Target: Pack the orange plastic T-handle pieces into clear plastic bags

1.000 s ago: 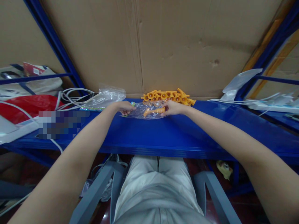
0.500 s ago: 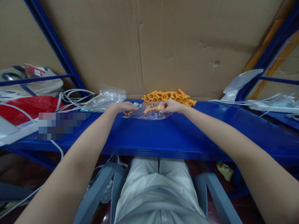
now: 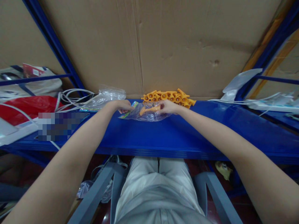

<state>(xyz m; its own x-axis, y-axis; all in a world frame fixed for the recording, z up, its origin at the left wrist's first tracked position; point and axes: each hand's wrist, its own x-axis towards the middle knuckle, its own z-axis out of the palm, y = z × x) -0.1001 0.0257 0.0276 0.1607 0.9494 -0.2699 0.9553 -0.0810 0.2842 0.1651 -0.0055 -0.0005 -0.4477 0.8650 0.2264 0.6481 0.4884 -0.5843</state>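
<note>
While both bare forearms reached forward over the long, glossy blue desk [image 3: 149,133]: the two hands were near each other toward its far edge, a clear, crinkled plastic bag [image 3: 154,117] between them.
Left hand [image 3: 124,106]: it was curled narrow, fingers closed on the end of the bag beside a multicoloured printed strip [image 3: 126,115].
Right hand [image 3: 167,107]: fingers and thumb were bent around the right end of a slim orange piece [image 3: 149,109]; whether the fingers were under the film or outside it, I could not tell.
Orange piece: it was at the bag, roughly level, its thinner part toward the left hand, and looked to be behind the clear film.
Orange pile [image 3: 175,95]: many orange pieces with round, funnel-like ends were heaped just behind the right hand, near the tall brown cardboard panel [image 3: 182,46], several of their openings facing the person.
Left of the left hand: shiny clear plastic packaging [image 3: 112,93] rested on the desk, with looped white cables [image 3: 74,91] near it and a bright red, creased bag [image 3: 30,105] farther out.
Seat: the person was between two grey armrests [image 3: 97,189], with pale trousers [image 3: 151,177] partly under the desk.
</note>
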